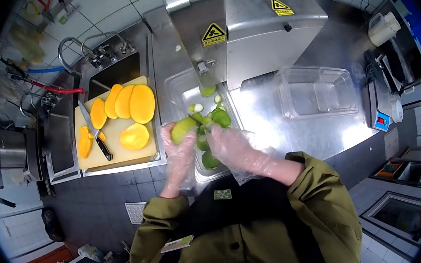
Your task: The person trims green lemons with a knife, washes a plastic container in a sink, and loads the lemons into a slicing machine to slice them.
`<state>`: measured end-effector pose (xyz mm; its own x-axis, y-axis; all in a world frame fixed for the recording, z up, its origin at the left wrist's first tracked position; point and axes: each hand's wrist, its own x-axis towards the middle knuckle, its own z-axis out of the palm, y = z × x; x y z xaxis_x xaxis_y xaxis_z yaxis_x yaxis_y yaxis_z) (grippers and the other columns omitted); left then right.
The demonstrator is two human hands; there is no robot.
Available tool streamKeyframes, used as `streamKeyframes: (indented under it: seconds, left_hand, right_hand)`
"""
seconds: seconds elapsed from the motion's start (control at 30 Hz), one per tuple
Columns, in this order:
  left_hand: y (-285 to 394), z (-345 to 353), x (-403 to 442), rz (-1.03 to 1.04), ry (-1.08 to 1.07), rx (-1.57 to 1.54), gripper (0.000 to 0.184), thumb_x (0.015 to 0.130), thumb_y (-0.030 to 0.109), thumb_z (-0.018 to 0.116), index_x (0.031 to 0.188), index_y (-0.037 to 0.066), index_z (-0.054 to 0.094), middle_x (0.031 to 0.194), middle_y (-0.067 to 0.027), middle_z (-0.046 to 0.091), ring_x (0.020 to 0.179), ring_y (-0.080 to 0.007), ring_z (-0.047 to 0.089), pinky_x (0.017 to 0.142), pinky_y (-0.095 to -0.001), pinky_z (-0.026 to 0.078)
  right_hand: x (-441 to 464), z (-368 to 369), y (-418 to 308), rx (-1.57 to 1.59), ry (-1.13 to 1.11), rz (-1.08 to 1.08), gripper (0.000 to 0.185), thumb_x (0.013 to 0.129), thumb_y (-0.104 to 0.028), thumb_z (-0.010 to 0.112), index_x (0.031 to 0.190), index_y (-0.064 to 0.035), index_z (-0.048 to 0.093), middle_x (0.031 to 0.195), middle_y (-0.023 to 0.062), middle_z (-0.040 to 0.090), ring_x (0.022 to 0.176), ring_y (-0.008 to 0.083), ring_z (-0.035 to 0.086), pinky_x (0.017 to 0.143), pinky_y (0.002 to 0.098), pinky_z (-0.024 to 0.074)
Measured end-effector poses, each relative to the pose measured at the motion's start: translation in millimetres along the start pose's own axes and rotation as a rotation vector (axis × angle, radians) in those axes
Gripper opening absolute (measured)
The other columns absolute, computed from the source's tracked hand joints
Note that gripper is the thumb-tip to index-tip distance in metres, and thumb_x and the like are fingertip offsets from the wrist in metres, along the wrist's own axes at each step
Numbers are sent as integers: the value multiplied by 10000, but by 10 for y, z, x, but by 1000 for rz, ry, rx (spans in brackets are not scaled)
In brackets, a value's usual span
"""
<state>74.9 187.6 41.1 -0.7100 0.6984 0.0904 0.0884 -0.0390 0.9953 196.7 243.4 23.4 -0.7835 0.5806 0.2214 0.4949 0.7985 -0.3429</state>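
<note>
fruit, green and rounded (183,128), sits in your left hand (178,146), which is closed around it with the fingers on one side and the thumb on the other, above the near left part of a clear tub (178,91). your right hand (232,146) is just beside it, fingers curled down among the green pieces (221,116) in the tub; whether it grips one of them you cannot tell from this view, since the fingertips are partly hidden. both hands wear thin clear gloves. more green fruit (210,160) lies at the near end of the tub, by your right hand, and small whitish round bits (198,108) lie further in. the far end of the tub reaches under a metal machine (271,43) with yellow warning labels.

to your left, a pale cutting board (110,128) rests across the sink (119,70). four orange pieces (142,104) stand in a row along its far side, another orange piece (134,136) lies nearer your left hand, and a slimmer one (85,142) is at the left edge. a knife (103,148) lies between them, its black handle toward you.

to your right, a clear container (319,94) rests on the metal surface (253,113), and beyond it is a scale (377,110) with a lit red display.
</note>
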Motion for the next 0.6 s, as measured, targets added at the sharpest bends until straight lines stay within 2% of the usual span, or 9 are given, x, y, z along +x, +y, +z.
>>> streamKeyframes:
  seconds: [0.1, 0.13, 0.2, 0.3, 0.37, 0.4, 0.43, 0.53, 0.6]
  left_hand:
    - [-59, -151, 115, 350, -181, 380, 369, 697, 114, 690, 970, 22, 459, 830, -103, 543, 679, -159, 536, 603, -303, 463]
    - [-58, -150, 127, 457, -211, 454, 373, 694, 109, 690, 974, 20, 461, 822, -109, 546, 666, -165, 540, 602, -308, 464]
    - [-109, -131, 124, 246, -300, 341, 332, 702, 96, 659, 965, 11, 475, 866, -105, 526, 725, -183, 535, 636, -304, 459]
    - [108, -17, 5, 150, -301, 240, 268, 740, 111, 591, 974, 17, 500, 921, -87, 513, 796, -181, 531, 662, -290, 455]
    - [275, 65, -2, 154, -193, 202, 268, 764, 118, 551, 1012, 29, 502, 946, -71, 511, 827, -170, 529, 667, -280, 454]
    - [283, 42, 46, -74, -178, -123, 329, 760, 95, 540, 1078, 41, 472, 964, -66, 510, 851, -164, 523, 693, -276, 448]
    - [294, 23, 100, -289, -89, -456, 397, 757, 73, 530, 1144, 53, 443, 981, -62, 509, 875, -158, 517, 719, -271, 442]
    - [223, -102, 141, -189, -230, -260, 327, 779, 124, 570, 1063, 62, 422, 1003, -64, 489, 908, -154, 506, 765, -268, 441]
    - [57, -132, 129, -171, -238, -155, 447, 767, 63, 588, 1157, 58, 371, 1014, -54, 490, 940, -151, 494, 807, -271, 417]
  right_hand:
    - [52, -14, 119, 191, -164, -44, 128, 778, -65, 454, 808, 56, 483, 724, 211, 525, 523, 298, 563, 439, 379, 442]
    - [48, -14, 104, 97, -135, -75, 133, 770, -68, 463, 811, 56, 490, 732, 206, 525, 524, 299, 562, 447, 379, 445]
    - [39, -17, 68, -95, -71, -135, 146, 755, -73, 482, 818, 56, 506, 747, 197, 525, 527, 302, 560, 464, 378, 452]
    - [-145, 678, 321, 351, 111, -161, 160, 719, -92, 504, 798, 44, 533, 721, 165, 519, 556, 283, 569, 485, 365, 460]
    - [-75, 354, 193, 40, -173, -52, 155, 759, -102, 484, 813, 31, 542, 753, 172, 539, 621, 295, 583, 540, 360, 472]
    - [-23, 160, 133, -118, -306, 2, 156, 779, -107, 474, 821, 25, 546, 770, 175, 550, 654, 301, 591, 567, 358, 477]
    - [24, 44, 128, -33, -377, 109, 167, 798, -119, 459, 837, 17, 547, 789, 188, 563, 711, 297, 598, 600, 361, 481]
    - [84, -133, 160, 365, -390, 395, 197, 828, -137, 421, 839, 25, 533, 764, 199, 555, 683, 323, 587, 601, 392, 478]
    - [49, -264, 157, 232, -365, 142, 274, 866, -184, 363, 849, 51, 504, 749, 225, 540, 657, 363, 568, 586, 453, 462]
